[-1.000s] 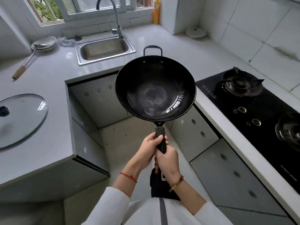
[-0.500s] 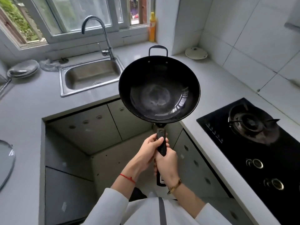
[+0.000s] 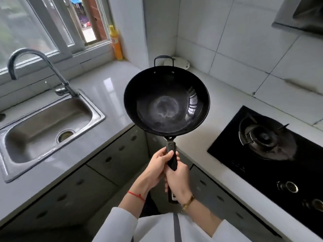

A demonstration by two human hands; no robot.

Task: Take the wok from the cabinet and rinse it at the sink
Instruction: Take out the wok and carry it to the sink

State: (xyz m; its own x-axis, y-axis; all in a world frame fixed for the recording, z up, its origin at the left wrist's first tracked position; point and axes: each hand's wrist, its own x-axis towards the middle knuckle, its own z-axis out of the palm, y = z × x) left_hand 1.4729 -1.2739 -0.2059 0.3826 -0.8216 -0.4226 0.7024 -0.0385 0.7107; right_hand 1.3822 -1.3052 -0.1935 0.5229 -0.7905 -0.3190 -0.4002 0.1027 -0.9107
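A black wok [image 3: 167,100] with a small loop handle at its far rim hangs level in the air over the inner corner of the countertop. It holds nothing. Both hands grip its long black handle: my left hand [image 3: 160,164] is higher up, near the bowl, and my right hand [image 3: 178,179] wraps the lower part. The steel sink [image 3: 97,110] lies to the left of the wok, dry and bare, with a curved tap [image 3: 36,58] arching over its back edge. No water runs from the tap.
A black gas hob [image 3: 272,154] fills the counter at the right. A yellow bottle [image 3: 116,43] stands by the window, and a small white lid [image 3: 180,62] lies behind the wok. Grey cabinet doors [image 3: 111,159] run under the counter.
I have moved closer to the corner with the wok, and the sink now lies nearer on the left. The view has lifted toward the window. Both hands keep their grip on the handle.
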